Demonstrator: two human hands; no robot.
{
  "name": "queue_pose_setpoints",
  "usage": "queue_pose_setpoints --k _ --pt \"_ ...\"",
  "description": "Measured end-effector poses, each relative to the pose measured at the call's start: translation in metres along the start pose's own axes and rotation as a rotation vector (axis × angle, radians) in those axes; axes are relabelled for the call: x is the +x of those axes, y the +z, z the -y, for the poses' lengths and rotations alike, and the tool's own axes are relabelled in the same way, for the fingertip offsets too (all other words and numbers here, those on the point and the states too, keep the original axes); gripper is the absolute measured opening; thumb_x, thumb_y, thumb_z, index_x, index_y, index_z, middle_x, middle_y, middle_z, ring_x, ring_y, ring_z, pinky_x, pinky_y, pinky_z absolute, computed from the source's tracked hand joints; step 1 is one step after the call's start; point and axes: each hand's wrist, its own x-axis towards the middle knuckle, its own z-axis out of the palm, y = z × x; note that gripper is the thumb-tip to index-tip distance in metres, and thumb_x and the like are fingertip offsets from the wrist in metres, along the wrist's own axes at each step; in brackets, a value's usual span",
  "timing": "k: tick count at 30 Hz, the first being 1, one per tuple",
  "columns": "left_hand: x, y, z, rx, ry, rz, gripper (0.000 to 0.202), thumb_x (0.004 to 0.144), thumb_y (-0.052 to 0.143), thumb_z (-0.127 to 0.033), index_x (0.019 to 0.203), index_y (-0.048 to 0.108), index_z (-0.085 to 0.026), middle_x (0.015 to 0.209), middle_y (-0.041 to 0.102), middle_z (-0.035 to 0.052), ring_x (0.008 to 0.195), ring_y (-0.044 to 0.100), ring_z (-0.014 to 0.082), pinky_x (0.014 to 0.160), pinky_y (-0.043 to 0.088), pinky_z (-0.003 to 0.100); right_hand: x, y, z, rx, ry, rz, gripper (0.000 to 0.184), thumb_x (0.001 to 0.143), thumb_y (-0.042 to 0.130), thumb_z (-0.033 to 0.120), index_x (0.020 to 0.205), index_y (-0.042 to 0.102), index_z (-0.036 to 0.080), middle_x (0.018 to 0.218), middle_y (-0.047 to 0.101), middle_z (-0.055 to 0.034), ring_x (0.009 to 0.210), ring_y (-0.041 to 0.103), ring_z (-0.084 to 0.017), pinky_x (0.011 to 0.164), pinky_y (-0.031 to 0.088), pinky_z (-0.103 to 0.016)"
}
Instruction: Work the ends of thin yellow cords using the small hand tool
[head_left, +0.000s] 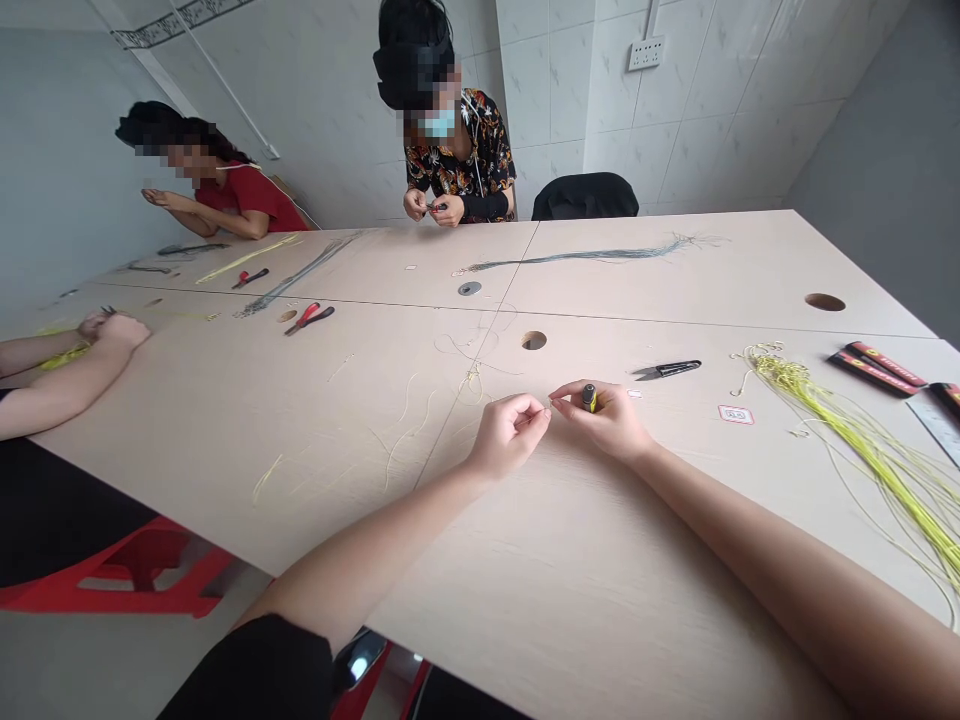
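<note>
My left hand [506, 432] rests on the pale wooden table [540, 560] with its fingers pinched together on a thin yellow cord [471, 378] that trails away to the left. My right hand [606, 418] sits just beside it, fingertips almost touching the left ones. It is closed round a small yellow and black lighter [589, 397], whose top pokes out above the fingers. Both forearms lie across the table toward me.
Black snips [666, 369] lie just past my right hand. A bundle of yellow cords [862, 440] spreads at the right, with black and red packets [874, 366] and a ruler [937, 425]. Three other people work at the left and far sides. Red pliers [307, 318] lie mid-left.
</note>
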Motion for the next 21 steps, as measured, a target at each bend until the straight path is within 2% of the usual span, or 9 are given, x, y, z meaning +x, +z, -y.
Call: queue_pose_setpoints --k 5,14,21 --pt "0.0002 -0.0002 -0.0007 0.008 -0.002 0.003 0.025 0.080 0.054 -0.027 0.059 0.046 -0.016 0.050 0.040 -0.0058 0.044 0.033 0.0048 0.044 0.028 0.019 0.0008 -0.0003 0.0008 -0.033 -0.042 0.015 0.023 0.075 0.058 0.035 0.076 0.067 0.014 0.059 0.052 0.0001 0.055 0.040 -0.008 0.051 0.031 -0.023" --pt "0.0000 0.0008 0.0005 0.040 0.000 0.025 0.025 0.079 0.053 -0.026 0.059 0.043 -0.016 0.052 0.040 -0.0056 0.047 0.034 0.0052 0.046 0.028 0.019 0.0004 -0.0002 0.0000 -0.146 -0.172 0.068 0.013 0.074 0.050 0.022 0.075 0.062 0.015 0.064 0.056 0.0003 0.058 0.047 -0.009 0.057 0.038 -0.021" --pt "-0.0005 0.0022 0.0025 0.059 -0.002 0.016 0.024 0.079 0.051 -0.024 0.058 0.042 -0.017 0.052 0.037 -0.0061 0.047 0.032 0.0052 0.047 0.027 0.019 -0.0010 -0.0001 -0.0032 -0.223 -0.215 0.098 0.009 0.070 0.051 0.021 0.077 0.057 0.017 0.063 0.057 0.0012 0.056 0.048 -0.009 0.055 0.038 -0.020"
